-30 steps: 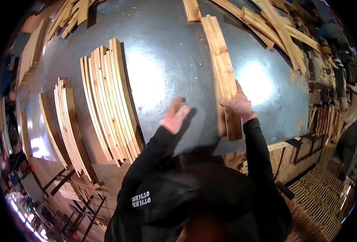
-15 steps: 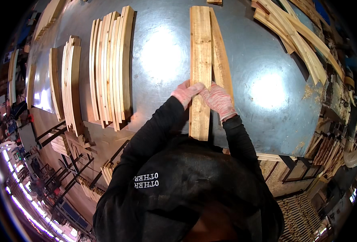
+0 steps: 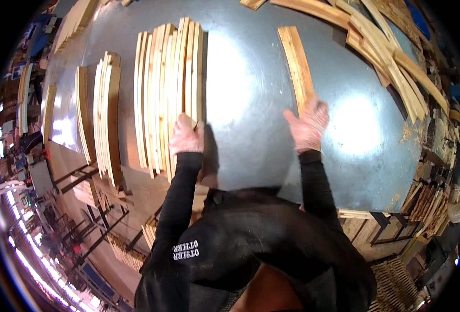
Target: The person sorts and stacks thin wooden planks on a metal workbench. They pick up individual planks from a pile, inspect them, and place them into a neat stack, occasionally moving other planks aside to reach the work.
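Step in hand, my read: squaring up the row of boards (image 3: 157, 99) left of centre with one hand, while the other covers a lone board (image 3: 296, 60) right of centre.

Left hand (image 3: 186, 136): at the near end of the row, on its rightmost boards (image 3: 197, 73). Thumb on the right, fingers on the left, pinching in about the board ends; can't tell how many boards are between them.

Right hand (image 3: 309, 126): over the near end of the lone board, thumb spread well out to the left, fingers blurred across the wood. Looks like contact without a closed grip; underside hidden.

Lone board lies flat on the metal table (image 3: 256, 156), long axis near to far, tilted a bit, well apart from the row and from the loose pile (image 3: 375, 47) at far right.

Next move calls for: row ends kept flush on the left, and thumb brought in to the lone board's edge before any lift.
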`<act>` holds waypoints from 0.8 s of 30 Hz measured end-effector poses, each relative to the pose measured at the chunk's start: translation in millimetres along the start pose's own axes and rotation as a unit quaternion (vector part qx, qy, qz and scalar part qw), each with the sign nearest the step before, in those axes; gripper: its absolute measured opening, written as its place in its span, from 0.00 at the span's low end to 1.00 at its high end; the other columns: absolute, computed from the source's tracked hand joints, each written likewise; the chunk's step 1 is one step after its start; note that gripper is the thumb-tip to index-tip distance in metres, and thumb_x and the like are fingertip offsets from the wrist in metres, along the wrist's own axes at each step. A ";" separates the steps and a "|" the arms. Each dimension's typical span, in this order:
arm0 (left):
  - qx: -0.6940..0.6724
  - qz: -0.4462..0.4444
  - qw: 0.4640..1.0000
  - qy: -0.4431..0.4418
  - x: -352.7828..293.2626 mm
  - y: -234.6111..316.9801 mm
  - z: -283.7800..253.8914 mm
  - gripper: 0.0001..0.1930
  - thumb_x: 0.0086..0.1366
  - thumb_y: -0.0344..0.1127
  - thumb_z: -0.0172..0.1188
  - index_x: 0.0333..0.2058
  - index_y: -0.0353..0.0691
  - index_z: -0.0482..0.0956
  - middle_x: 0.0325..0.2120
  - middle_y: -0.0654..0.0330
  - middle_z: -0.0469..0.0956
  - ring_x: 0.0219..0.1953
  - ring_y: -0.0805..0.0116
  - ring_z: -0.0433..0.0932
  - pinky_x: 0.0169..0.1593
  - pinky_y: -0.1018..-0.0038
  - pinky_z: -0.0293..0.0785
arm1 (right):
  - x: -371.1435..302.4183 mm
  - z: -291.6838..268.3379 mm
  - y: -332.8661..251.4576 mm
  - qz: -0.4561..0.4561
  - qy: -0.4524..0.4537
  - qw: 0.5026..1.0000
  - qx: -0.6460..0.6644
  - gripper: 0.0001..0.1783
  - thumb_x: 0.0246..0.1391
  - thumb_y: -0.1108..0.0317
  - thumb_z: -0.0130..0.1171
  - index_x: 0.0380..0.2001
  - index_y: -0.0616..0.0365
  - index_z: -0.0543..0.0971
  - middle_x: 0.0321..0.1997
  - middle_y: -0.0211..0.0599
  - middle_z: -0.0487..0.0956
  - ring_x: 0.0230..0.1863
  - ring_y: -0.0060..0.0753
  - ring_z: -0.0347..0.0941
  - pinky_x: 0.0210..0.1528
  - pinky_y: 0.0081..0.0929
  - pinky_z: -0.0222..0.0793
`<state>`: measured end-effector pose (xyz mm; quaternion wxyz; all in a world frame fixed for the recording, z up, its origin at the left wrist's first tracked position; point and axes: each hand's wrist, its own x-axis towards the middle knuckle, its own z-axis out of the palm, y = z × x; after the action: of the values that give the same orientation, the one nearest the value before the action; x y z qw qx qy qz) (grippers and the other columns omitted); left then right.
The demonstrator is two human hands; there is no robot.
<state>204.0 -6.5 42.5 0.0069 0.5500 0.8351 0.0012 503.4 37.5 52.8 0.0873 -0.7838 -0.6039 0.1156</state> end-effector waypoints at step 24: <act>-0.026 0.211 0.977 -0.006 12.8 -36.9 3.3 0.45 0.49 0.38 0.64 0.65 0.37 0.55 0.64 0.40 0.54 0.68 0.38 0.48 0.66 0.37 0.39 | 314.7 11.8 -80.5 -0.341 0.120 0.925 -0.121 0.47 0.48 0.39 0.61 0.65 0.55 0.61 0.63 0.50 0.69 0.64 0.49 0.65 0.65 0.38 0.60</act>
<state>165.0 -9.3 38.7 0.0256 0.7137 0.6996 0.0208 502.2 362.3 39.9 0.0980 -0.5431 -0.8290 -0.0898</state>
